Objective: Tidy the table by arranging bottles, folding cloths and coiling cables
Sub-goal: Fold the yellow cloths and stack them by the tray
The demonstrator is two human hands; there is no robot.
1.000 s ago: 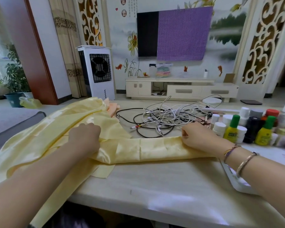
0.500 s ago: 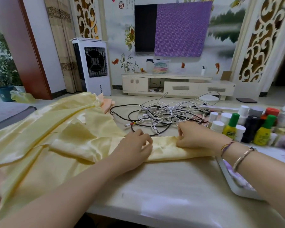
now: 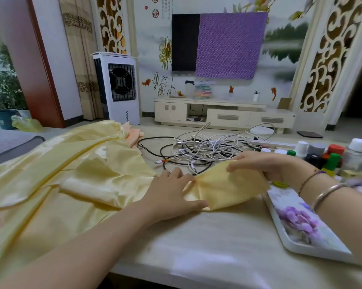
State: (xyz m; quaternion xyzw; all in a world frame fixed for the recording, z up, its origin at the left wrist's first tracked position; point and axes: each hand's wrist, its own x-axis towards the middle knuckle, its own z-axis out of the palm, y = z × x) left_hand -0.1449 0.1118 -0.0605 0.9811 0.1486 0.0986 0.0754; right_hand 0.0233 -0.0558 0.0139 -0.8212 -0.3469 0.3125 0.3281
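Note:
A large shiny yellow cloth (image 3: 57, 174) covers the left half of the table and hangs over its near edge. My left hand (image 3: 171, 195) lies flat on it near the middle, fingers spread, pressing it down. My right hand (image 3: 263, 163) pinches the cloth's right end and holds it lifted off the table. Behind my hands lies a tangle of white and black cables (image 3: 198, 151). Several small bottles (image 3: 332, 157) with white, green and red caps stand at the right.
A white tray (image 3: 301, 230) with a purple flower print lies at the right under my right forearm. A small peach cloth (image 3: 134, 134) sits behind the yellow one. The bare tabletop (image 3: 196, 236) stretches along the near edge.
My left hand slid right along the cloth to the middle. My right hand raised the cloth's right end off the table and is folding it leftwards.

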